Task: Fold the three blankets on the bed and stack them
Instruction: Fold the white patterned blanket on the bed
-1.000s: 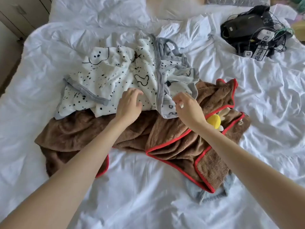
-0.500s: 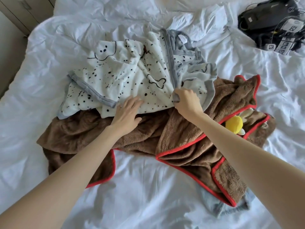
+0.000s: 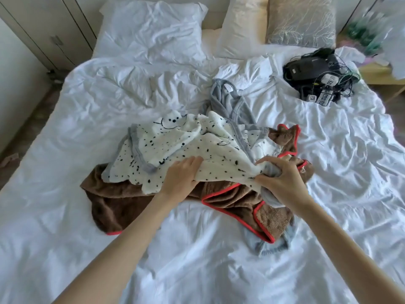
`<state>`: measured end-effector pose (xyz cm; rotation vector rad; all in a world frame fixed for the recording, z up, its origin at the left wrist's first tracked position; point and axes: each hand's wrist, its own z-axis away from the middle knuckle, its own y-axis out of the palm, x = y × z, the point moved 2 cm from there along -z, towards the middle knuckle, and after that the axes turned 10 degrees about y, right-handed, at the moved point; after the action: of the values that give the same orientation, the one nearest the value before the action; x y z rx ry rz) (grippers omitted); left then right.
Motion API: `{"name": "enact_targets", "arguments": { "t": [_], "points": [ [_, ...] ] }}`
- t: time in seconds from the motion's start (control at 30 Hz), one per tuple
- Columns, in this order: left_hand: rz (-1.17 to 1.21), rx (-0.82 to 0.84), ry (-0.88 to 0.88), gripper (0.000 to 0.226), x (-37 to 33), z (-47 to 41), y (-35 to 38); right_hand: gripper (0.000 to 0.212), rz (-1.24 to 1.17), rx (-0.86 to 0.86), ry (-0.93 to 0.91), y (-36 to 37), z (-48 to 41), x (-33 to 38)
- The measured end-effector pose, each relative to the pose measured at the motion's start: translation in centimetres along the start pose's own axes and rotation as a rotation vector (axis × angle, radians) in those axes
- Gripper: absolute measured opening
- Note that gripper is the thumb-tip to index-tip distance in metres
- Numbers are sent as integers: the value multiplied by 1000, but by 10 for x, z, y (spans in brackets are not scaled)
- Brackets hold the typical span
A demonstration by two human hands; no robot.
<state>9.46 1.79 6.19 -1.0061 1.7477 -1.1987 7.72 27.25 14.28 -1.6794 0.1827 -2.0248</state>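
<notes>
Arms reach in from the bottom, bare, over the white bed (image 3: 197, 260). Just past them, a small pale blue blanket (image 3: 272, 245) peeks out from under the near corner of the brown blanket (image 3: 131, 200). The brown blanket has a red edge and lies crumpled across the middle of the bed.

The white spotted blanket (image 3: 197, 148) lies on top of the brown one. It has black dots and a grey edge, and its grey back shows at the far end. The left hand (image 3: 182, 178) is curled around the near edge of the spotted blanket, thumb below and fingers on top. The right hand (image 3: 282, 181) is squeezed tight on a bunch of the same blanket, and a bit of grey cloth hangs down from its fist. The near edge is lifted a little between the two hands.

Farther back on the right, a pile of black gadgets and wires (image 3: 317, 77) sits on the sheet, well apart from the blankets. At the very back, pillows (image 3: 153, 31) lean by the head of the bed, one white, one cream and one shiny.
</notes>
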Motion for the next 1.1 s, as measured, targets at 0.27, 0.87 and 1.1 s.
{"name": "enact_targets", "arguments": {
  "t": [0.27, 0.87, 1.1],
  "points": [
    [135, 32, 214, 48, -107, 61, -29, 23, -84, -134, 143, -55, 108, -41],
    [506, 286, -1040, 74, -107, 184, 65, 43, 474, 207, 395, 78, 173, -170],
    [776, -45, -1675, 87, -82, 185, 90, 36, 471, 239, 355, 113, 164, -164]
  ]
}}
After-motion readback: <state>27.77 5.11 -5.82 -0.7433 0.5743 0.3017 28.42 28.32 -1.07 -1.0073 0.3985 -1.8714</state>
